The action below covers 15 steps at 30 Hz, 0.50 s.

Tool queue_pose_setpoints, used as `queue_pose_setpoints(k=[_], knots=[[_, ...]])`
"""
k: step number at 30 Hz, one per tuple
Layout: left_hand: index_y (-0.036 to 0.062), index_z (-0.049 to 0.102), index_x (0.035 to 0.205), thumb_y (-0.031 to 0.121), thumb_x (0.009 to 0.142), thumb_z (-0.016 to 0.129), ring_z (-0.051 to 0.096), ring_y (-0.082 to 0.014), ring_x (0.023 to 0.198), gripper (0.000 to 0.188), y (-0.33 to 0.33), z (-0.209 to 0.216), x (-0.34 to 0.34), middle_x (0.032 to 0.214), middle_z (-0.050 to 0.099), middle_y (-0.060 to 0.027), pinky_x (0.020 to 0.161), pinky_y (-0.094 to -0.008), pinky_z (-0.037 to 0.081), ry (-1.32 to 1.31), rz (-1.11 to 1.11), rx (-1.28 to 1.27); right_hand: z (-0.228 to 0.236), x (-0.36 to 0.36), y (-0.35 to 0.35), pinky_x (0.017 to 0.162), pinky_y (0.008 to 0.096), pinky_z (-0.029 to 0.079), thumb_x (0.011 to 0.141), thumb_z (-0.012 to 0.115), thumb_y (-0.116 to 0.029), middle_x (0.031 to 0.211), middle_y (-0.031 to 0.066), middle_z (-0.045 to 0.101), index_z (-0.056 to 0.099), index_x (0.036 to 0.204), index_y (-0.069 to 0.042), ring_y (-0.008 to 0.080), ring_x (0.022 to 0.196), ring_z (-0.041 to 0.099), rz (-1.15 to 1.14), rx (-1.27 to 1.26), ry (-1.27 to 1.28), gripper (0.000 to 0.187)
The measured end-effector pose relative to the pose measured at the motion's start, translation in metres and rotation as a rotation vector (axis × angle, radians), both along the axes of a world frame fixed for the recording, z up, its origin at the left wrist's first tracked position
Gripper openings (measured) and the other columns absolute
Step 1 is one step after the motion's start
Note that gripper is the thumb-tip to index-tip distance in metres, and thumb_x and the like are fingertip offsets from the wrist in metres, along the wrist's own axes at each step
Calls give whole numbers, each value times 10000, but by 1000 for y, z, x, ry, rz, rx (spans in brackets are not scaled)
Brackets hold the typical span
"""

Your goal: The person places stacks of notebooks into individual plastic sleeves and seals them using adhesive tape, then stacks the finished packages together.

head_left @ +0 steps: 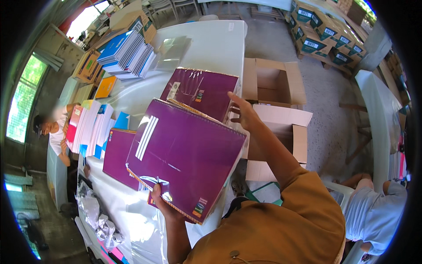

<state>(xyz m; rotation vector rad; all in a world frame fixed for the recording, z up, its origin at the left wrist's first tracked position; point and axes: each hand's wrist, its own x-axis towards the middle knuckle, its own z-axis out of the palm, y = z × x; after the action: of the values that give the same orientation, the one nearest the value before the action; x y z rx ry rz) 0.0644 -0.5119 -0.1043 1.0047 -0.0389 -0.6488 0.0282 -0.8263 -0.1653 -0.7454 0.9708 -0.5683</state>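
A large shrink-wrapped pack of purple spiral notebooks (189, 154) is tilted up in front of me. My left hand (166, 207) grips its near left edge, thumb on the cover and fingers hidden beneath. Beyond it, partly covered, another wrapped purple notebook pack (206, 88) lies on the table. My right hand (241, 112) is at that pack's right edge with fingers spread; whether the fingertips touch the wrap I cannot tell. More purple notebooks (118, 152) lie to the left, partly under the held pack.
The table (211, 42) is covered in clear plastic. Blue-covered book stacks (127, 55) and other books stand left, near a person (57, 132). Open cardboard boxes (277, 83) stand on the right. Crumpled plastic (99, 220) lies near left. Another person (373, 211) sits at right.
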Motion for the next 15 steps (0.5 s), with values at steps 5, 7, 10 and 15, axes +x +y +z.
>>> queue_pose_setpoints(k=[5,7,10,15], knots=[[41,476,1174,431,808,552,604,-231,909,540,13,-13,-21,1049,592,-96,768,-349,503,75,173,-98,-23,25,-17,488,290,438,666,794,-191,676,45,572,607,746,-8,156,516,533,-13,-201,-24,274],[53,474,1178,443,806,550,599,-232,906,544,16,-17,-23,1034,591,-92,766,-345,498,130,139,-160,-12,17,-21,492,275,440,672,782,-166,678,43,580,613,745,-8,142,526,537,55,-74,-17,243],[56,495,1152,459,814,525,603,-225,886,526,23,-17,-26,1031,590,-103,759,-347,503,109,178,-109,-2,1,-14,527,257,440,673,758,-158,710,36,592,620,793,-37,136,572,543,66,-139,-70,220],[53,495,1151,519,779,539,602,-230,857,598,37,-44,-30,997,581,-109,745,-349,502,134,181,-59,-22,-28,-4,647,288,463,685,714,-146,812,35,609,616,921,-35,146,715,577,160,1,-331,278]])
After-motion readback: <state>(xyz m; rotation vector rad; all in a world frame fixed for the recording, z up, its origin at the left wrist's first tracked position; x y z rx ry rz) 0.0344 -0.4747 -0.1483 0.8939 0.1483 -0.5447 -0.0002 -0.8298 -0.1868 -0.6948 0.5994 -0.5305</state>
